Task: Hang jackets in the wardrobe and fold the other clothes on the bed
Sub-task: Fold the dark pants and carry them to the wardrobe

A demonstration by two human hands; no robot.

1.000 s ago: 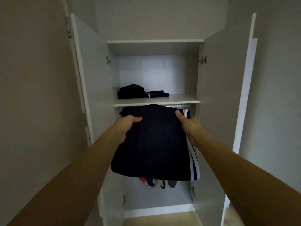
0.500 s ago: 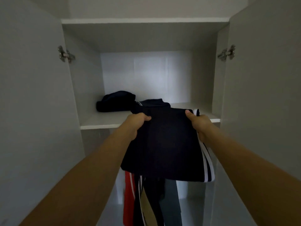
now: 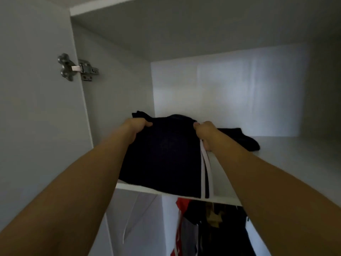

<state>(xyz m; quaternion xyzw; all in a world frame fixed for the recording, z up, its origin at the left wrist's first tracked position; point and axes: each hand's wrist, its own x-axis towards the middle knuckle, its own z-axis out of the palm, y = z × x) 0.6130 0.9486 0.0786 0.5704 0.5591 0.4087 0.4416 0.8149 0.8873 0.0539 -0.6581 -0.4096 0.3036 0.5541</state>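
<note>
A folded dark navy garment (image 3: 162, 156) with white side stripes lies on the white wardrobe shelf (image 3: 276, 157), its near edge overhanging the shelf front. My left hand (image 3: 137, 127) grips its far left corner. My right hand (image 3: 204, 133) grips its far right corner by the stripes. Another dark folded garment (image 3: 241, 138) lies on the shelf behind and to the right, and a dark bit of cloth (image 3: 139, 114) shows behind my left hand. Below the shelf hang several clothes (image 3: 212, 228), red and dark.
The open left door (image 3: 36, 108) with its metal hinge (image 3: 77, 68) stands close on the left. The shelf compartment's ceiling (image 3: 184, 28) is just above. The right part of the shelf is bare white board.
I have come closer and lifted the folded garment up onto the shelf; before, both hands held it in front of the shelf edge.
</note>
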